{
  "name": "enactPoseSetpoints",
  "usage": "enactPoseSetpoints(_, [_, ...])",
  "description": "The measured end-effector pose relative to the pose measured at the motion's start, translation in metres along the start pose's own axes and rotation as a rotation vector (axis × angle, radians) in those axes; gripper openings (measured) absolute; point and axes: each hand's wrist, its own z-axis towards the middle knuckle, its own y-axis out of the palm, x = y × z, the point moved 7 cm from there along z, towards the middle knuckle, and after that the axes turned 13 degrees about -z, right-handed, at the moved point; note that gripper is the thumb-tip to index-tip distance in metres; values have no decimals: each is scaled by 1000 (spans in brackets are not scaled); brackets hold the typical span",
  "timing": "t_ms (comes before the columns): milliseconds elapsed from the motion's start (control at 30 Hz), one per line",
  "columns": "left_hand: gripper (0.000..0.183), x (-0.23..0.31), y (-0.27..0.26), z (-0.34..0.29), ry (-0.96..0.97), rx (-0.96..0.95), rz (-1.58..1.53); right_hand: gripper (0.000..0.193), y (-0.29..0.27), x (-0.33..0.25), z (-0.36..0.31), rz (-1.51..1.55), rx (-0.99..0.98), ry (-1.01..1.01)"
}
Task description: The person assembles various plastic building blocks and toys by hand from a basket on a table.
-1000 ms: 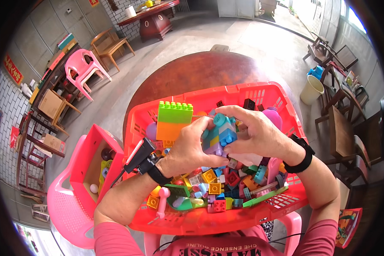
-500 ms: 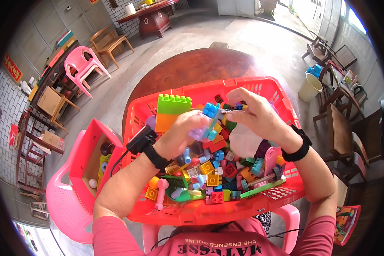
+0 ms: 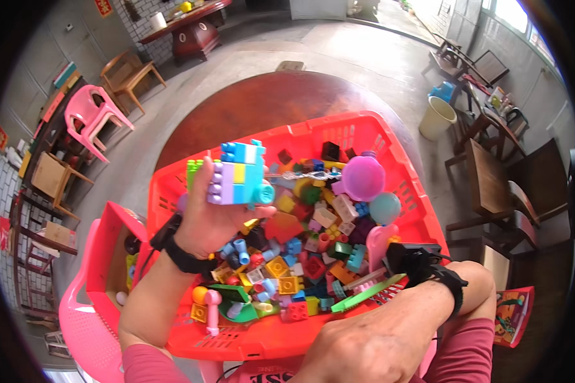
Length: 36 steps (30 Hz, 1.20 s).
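Beyond a red basket (image 3: 249, 345) of toy bricks (image 3: 276, 267) curves a round brown table (image 3: 236, 108). Over the basket, the left hand (image 3: 216, 225) grips a blue-yellow-lilac brick assembly (image 3: 239, 175), probably light, stiff, likely best held by flat sides. The right hand's (image 3: 364, 348) fingers are out of view; holding anything, cannot tell.
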Motion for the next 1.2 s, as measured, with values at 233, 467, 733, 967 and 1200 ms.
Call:
enactPoseSetpoints(233, [77, 0, 1, -2, -17, -59, -10, 9, -9, 4, 1, -45, -152, -52])
enactPoseSetpoints(467, [73, -3, 2, -4, -42, -52, 15, 7, 5, -3, -1, -99, -15, 58])
enactPoseSetpoints(733, [81, 3, -4, -3, 5, 19, 68, 10, -6, 0, 4, -83, -176, 8])
enactPoseSetpoints(967, [84, 3, 1, -3, 49, -26, 47, 13, 8, 4, 6, -29, -236, 146])
enactPoseSetpoints(1200, [47, -4, -3, -4, -105, -42, 116, 12, -60, -4, -1, -192, 42, 43])
